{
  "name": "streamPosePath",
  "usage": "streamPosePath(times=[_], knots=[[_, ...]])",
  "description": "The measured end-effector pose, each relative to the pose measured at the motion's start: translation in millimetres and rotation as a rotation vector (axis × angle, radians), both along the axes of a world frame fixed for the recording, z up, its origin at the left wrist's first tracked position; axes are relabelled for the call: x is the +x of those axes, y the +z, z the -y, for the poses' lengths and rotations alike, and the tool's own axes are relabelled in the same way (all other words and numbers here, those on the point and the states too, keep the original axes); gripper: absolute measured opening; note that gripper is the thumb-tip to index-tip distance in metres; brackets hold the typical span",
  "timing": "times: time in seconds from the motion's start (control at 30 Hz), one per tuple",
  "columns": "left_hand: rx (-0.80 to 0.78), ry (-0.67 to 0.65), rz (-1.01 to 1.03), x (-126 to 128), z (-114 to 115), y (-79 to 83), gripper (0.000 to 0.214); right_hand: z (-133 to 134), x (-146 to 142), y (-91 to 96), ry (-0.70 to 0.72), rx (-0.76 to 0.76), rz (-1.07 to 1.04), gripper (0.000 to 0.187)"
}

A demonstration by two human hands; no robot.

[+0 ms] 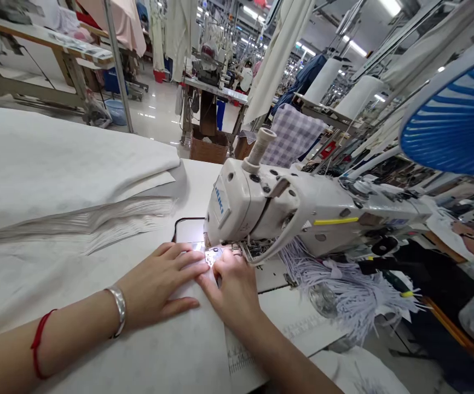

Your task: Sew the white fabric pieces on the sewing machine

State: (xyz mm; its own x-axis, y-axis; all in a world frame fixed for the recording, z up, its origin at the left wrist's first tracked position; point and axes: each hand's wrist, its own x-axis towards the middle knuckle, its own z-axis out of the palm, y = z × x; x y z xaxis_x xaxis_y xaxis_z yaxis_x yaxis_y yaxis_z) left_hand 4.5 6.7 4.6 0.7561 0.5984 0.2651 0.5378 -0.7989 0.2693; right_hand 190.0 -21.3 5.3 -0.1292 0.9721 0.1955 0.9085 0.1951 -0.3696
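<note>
White fabric (pixel 109 355) lay under the left hand (pixel 159 284) and right hand (pixel 231 290), both pressing open-fingered, the Juki sewing machine (pixel 257 205) at one o'clock.

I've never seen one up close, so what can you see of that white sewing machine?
The sewing machine is a long, white industrial machine whose casing looks like painted metal. It has a blue JUKI label on its front end, a pale ridged tube standing on top, and a yellow stripe along its side. It sits on a white table, with its lit needle end over white cloth, close to the person's right hand.
</note>
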Motion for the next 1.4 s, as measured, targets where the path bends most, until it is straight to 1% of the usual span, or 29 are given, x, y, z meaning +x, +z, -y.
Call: streamPosePath(times=[0.1, 0.17, 0.27, 0.33, 0.37, 0.43, 0.53, 0.6, 0.67, 0.7, 0.77, 0.83, 0.9, 0.97, 1.1, 1.2, 1.3, 1.4], knots=[[0.025, -0.019, -0.006, 0, -2, 1.9, 0.04, 2, 0, -3.4, 0.002, 0.006, -0.016, 0.034], [0.034, -0.012, -0.015, 3, 2, 2.0, 0.037, 3, -1, -4.9, -0.002, 0.019, -0.034, 0.03], [0.021, 0.088, -0.012, 10, 17, -0.6, 0.035, 5, -2, -5.5, -0.001, 0.043, -0.043, 0.024], [0.014, 0.165, 0.006, 14, 28, -3.1, 0.04, 6, -2, -5.2, 0.004, 0.056, -0.027, 0.021], [0.013, 0.181, 0.012, 15, 31, -4.0, 0.043, 6, -2, -5.0, 0.006, 0.061, -0.018, 0.021], [0.01, 0.166, 0.016, 15, 31, -4.2, 0.047, 5, -3, -4.9, 0.009, 0.069, -0.006, 0.02], [0.007, 0.086, 0.004, 11, 21, -1.1, 0.048, 5, -3, -5.4, 0.014, 0.092, 0.003, 0.021], [0.013, 0.027, -0.012, 8, 15, 1.2, 0.047, 6, -2, -5.7, 0.016, 0.098, 0.011, 0.021], [0.038, -0.007, -0.028, 9, 16, 1.3, 0.043, 7, -2, -5.4, 0.014, 0.092, 0.012, 0.022], [0.055, 0.006, -0.033, 10, 19, 0.3, 0.04, 8, -2, -4.9, 0.014, 0.085, 0.012, 0.023], [0.078, 0.088, -0.022, 14, 30, -3.4, 0.038, 9, -2, -3.7, 0.014, 0.073, 0.014, 0.024], [0.074, 0.17, 0.0, 17, 41, -7.3, 0.042, 10, -1, -2.4, 0.016, 0.061, 0.023, 0.026], [0.047, 0.199, 0.01, 18, 47, -9.2, 0.047, 10, -1, -1.3, 0.019, 0.05, 0.026, 0.027], [0.035, 0.179, -0.008, 16, 45, -8.5, 0.048, 10, -1, -0.7, 0.017, 0.047, 0.026, 0.027], [0.047, 0.101, -0.052, 12, 33, -3.4, 0.05, 9, -1, -0.1, 0.012, 0.052, 0.038, 0.024], [0.085, 0.086, -0.039, 12, 28, -0.9, 0.052, 10, -1, 0.3, 0.017, 0.05, 0.039, 0.021], [0.134, 0.063, -0.042, 15, 33, -1.2, 0.049, 11, 0, 0.7, 0.02, 0.04, 0.046, 0.021], [0.098, 0.134, -0.004, 18, 43, -3.0, 0.044, 12, 0, 1.2, 0.034, 0.032, 0.056, 0.022]])
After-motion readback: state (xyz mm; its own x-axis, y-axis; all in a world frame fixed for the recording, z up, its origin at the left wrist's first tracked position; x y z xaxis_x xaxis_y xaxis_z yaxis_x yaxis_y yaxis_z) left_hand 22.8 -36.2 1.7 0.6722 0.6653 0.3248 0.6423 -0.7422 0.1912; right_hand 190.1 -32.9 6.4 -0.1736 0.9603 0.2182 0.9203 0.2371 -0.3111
